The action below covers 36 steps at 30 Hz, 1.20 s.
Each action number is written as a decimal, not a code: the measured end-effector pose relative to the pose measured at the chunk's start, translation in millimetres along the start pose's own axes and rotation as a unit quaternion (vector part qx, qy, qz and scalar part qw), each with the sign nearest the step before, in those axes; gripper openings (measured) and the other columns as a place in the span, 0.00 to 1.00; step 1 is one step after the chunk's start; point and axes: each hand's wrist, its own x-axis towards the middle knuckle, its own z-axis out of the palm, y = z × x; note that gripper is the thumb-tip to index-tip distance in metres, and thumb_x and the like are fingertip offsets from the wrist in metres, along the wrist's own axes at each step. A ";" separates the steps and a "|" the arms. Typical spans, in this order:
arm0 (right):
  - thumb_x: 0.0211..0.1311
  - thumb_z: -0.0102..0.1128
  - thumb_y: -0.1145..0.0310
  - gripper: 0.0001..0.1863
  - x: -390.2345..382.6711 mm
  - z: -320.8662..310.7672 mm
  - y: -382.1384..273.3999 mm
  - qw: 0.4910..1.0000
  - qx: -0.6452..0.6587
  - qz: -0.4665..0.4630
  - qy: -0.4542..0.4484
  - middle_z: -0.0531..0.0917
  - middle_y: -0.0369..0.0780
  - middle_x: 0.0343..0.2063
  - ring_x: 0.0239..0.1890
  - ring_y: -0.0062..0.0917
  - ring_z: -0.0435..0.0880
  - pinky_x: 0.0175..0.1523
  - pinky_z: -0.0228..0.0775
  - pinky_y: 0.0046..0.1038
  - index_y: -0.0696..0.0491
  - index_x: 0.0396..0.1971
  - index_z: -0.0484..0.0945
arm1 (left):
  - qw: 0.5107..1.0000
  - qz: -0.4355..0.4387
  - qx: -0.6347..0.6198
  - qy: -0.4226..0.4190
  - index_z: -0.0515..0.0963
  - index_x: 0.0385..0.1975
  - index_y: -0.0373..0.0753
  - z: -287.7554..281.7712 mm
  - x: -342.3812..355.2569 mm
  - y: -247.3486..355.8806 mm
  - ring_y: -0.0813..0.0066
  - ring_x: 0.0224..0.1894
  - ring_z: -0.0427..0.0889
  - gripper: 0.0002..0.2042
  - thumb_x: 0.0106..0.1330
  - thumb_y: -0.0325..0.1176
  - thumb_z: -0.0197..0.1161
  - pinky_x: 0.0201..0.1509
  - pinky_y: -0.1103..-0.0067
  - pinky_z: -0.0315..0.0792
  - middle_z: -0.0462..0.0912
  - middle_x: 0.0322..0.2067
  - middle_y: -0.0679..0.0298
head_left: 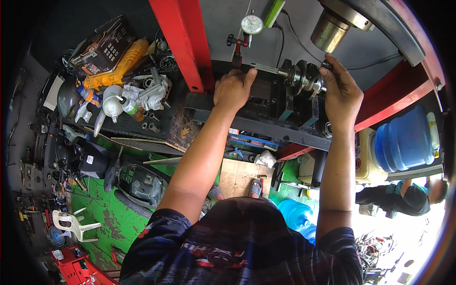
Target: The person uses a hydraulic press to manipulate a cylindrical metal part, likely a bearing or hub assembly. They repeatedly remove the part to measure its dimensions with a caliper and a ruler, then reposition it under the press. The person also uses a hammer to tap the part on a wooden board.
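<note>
A metal crankshaft lies across dark support blocks on the bed of a red press frame, its thin shaft pointing left. My right hand is at its right end, thumb and fingers closed around that end. Beside the left tip of the shaft, my left hand has its fingers curled at the foot of a dial indicator stand, the thumb raised near the tip. The round white dial indicator sits on the stand's red clamp, above my left hand. My left fingertips are partly hidden.
Overhead hangs the press's metal ram. A red upright stands left of my left arm. The left bench holds a box, a yellow tool, bottles and rags. At right are a blue water jug and another person.
</note>
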 end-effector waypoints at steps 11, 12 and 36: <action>0.64 0.71 0.71 0.17 -0.5 -0.7 -3.0 1.000 -0.009 -0.004 0.000 0.90 0.44 0.42 0.45 0.25 0.89 0.53 0.78 0.26 0.53 0.53 0.86 | 1.000 0.005 -0.001 0.004 0.88 0.36 0.41 -1.4 -0.7 0.9 0.51 0.53 0.82 0.37 0.78 0.65 0.36 0.58 0.55 0.71 0.84 0.53 0.58; 0.64 0.71 0.71 0.17 -0.7 -0.6 -3.1 1.000 -0.011 -0.005 0.000 0.90 0.44 0.42 0.45 0.25 0.89 0.53 0.78 0.26 0.53 0.53 0.86 | 1.000 0.002 -0.006 0.001 0.89 0.36 0.43 -1.0 -0.5 -0.2 0.52 0.53 0.81 0.37 0.77 0.66 0.36 0.59 0.54 0.70 0.84 0.53 0.59; 0.75 0.56 0.59 0.26 -14.7 23.4 -42.5 0.957 0.261 0.006 0.129 0.71 0.36 0.14 0.21 0.19 0.68 0.26 0.59 0.30 0.59 0.15 0.71 | 0.641 -0.178 -0.739 -0.103 0.78 0.47 0.34 -22.4 6.5 75.7 0.63 0.40 0.87 0.28 0.76 0.59 0.55 0.46 0.69 0.80 0.86 0.37 0.55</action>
